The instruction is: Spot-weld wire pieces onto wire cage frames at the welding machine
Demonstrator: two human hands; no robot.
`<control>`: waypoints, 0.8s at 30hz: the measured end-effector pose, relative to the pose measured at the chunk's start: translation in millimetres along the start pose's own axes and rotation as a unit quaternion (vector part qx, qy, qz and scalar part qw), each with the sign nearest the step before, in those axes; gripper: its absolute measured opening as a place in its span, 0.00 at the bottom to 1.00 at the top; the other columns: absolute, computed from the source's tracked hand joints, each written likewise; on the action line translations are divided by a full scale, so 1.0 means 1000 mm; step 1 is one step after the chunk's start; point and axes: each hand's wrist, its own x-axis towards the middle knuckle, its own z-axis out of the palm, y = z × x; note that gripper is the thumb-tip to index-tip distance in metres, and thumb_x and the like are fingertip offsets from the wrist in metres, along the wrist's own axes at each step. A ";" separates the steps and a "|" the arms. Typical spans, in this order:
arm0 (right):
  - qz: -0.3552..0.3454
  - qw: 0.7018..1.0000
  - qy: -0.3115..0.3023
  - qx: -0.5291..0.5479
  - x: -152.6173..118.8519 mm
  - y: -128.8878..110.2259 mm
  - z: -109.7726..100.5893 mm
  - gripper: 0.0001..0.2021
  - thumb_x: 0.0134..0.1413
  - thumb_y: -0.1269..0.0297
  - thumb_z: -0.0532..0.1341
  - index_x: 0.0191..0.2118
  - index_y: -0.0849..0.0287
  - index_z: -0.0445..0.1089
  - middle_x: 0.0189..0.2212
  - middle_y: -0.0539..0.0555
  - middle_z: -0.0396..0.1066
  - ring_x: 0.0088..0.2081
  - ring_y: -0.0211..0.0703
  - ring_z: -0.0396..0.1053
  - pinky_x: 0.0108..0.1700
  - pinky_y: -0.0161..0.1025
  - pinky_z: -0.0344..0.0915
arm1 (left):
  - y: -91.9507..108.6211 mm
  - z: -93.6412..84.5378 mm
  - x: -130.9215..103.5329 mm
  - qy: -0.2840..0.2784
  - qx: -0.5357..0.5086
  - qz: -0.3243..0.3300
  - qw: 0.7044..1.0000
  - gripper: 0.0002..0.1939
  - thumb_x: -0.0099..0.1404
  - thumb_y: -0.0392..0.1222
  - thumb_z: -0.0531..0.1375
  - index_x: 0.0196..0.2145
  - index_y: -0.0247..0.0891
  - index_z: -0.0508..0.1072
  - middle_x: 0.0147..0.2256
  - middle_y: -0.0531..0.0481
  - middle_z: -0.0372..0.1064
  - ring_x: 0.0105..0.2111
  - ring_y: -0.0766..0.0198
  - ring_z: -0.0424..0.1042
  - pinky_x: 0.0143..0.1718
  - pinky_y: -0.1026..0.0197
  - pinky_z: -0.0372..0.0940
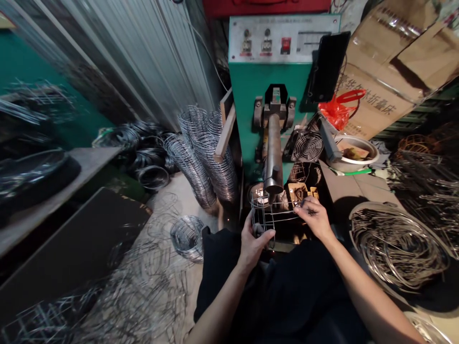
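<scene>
Gripping a wire frame (263, 217) — both hands (253, 239).

I identify a metal workshop that handles wire. Ahead of my left hand (254, 237) and right hand (315, 217) stands a green machine (247, 129) with a switch panel (272, 36) and a thick metal arm (274, 153). Left of my left hand, I note stacked wire rings (217, 165) and loose wire (150, 267) strewn over the floor (163, 210). Right of my right hand, a round container (358, 215) holds bent wire (398, 246). Beyond my left hand, corrugated sheeting (143, 57) lines the area.
</scene>
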 end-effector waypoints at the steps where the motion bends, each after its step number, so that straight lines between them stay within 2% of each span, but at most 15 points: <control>1: -0.001 1.000 0.001 -0.005 0.000 0.001 0.000 0.26 0.54 0.44 0.64 0.18 0.56 0.56 0.25 0.51 0.58 0.33 0.45 0.58 0.37 0.42 0.57 | 0.000 0.000 0.000 -0.001 -0.001 -0.002 1.000 0.53 0.53 0.46 0.73 0.69 0.39 0.51 0.19 0.65 0.58 0.15 0.74 0.57 0.17 0.70 0.59; 13: -0.023 1.000 0.013 -0.005 0.012 0.007 0.004 0.25 0.54 0.47 0.65 0.18 0.56 0.56 0.26 0.50 0.58 0.34 0.44 0.59 0.37 0.42 0.56 | 0.005 0.001 0.014 0.009 -0.001 0.018 1.000 0.51 0.52 0.47 0.73 0.67 0.38 0.55 0.17 0.66 0.56 0.13 0.74 0.57 0.15 0.70 0.58; 17: -0.031 0.999 0.011 0.002 0.015 0.011 0.005 0.25 0.54 0.50 0.66 0.18 0.57 0.56 0.26 0.50 0.58 0.33 0.42 0.59 0.37 0.40 0.56 | 0.004 0.001 0.017 0.010 0.001 0.022 1.000 0.52 0.52 0.47 0.73 0.68 0.37 0.53 0.17 0.66 0.56 0.13 0.74 0.56 0.15 0.70 0.57; 24: -0.025 1.000 0.017 -0.005 0.022 0.011 0.006 0.26 0.52 0.45 0.65 0.17 0.57 0.57 0.25 0.50 0.58 0.34 0.44 0.60 0.39 0.41 0.57 | 0.005 0.004 0.026 0.016 -0.003 0.031 0.999 0.53 0.51 0.46 0.73 0.68 0.36 0.53 0.17 0.67 0.54 0.13 0.74 0.55 0.14 0.70 0.56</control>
